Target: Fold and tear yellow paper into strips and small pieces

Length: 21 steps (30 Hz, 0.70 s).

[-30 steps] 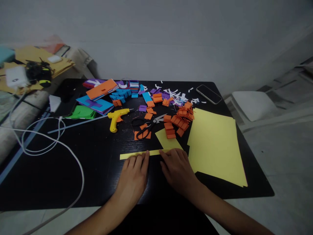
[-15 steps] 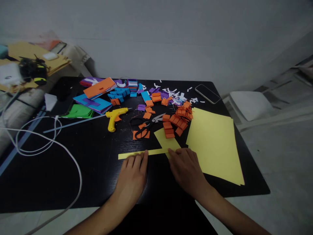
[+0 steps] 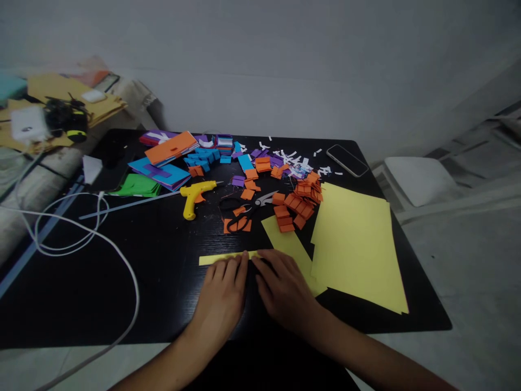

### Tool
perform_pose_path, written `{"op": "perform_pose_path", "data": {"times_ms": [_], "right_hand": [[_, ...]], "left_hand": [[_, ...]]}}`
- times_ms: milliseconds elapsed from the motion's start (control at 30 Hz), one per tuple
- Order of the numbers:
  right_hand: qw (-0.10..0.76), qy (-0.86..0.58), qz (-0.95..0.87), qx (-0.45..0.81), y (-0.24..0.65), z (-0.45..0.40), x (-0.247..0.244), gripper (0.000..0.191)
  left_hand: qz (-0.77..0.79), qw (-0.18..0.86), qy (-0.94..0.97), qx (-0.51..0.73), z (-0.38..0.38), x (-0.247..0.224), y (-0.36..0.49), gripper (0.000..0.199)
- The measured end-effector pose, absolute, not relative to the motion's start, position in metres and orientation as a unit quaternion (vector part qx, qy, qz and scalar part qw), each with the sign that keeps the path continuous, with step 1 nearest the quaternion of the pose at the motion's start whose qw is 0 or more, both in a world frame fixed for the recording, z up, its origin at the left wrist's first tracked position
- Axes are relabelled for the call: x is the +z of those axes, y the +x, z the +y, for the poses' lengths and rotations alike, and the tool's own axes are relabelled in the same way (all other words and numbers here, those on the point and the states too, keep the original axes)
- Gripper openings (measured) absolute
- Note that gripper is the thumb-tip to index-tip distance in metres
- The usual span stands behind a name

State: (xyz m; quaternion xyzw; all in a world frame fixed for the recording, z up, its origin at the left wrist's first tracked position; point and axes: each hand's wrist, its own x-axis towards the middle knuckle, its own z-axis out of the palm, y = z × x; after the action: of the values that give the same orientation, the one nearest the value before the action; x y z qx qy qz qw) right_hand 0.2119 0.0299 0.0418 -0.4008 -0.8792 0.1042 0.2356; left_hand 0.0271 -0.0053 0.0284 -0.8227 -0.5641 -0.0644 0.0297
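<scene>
Our right hand has slid left, nearer our left hand, along the narrow yellow paper strip under our fingertips. Right fingers spread loosely, pinching nothing visible; left fingers bend together, though we cannot tell whether they pinch. We should press evenly, keeping the strip's end, left of our fingers, straight.

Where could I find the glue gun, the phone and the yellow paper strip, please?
Glue gun [image 3: 194,193]: head view, on the yellow body where the handle joins.
Phone [image 3: 347,161]: head view, middle of the dark face.
Yellow paper strip [image 3: 211,258]: head view, bare stretch near its left end.
</scene>
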Motion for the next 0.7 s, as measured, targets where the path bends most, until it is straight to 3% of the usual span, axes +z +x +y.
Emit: {"op": "perform_pose_path", "data": {"times_ms": [133,333,533,700], "right_hand": [[0.187,-0.387,-0.895,0.116,0.204,0.030,0.035,0.045],[0.160,-0.391,-0.901,0.095,0.205,0.028,0.031,0.043],[0.166,-0.390,-0.902,0.081,0.203,0.030,0.034,0.039],[0.167,-0.395,-0.899,0.090,0.203,0.030,0.034,0.040]], "left_hand": [[-0.568,0.015,-0.820,-0.065,-0.006,0.027,0.027,0.056],[-0.576,0.000,-0.814,-0.069,-0.007,0.027,0.027,0.059],[-0.592,0.051,-0.802,-0.059,-0.008,0.032,0.021,0.044],[-0.591,0.078,-0.801,-0.061,-0.010,0.038,0.014,0.044]]}}
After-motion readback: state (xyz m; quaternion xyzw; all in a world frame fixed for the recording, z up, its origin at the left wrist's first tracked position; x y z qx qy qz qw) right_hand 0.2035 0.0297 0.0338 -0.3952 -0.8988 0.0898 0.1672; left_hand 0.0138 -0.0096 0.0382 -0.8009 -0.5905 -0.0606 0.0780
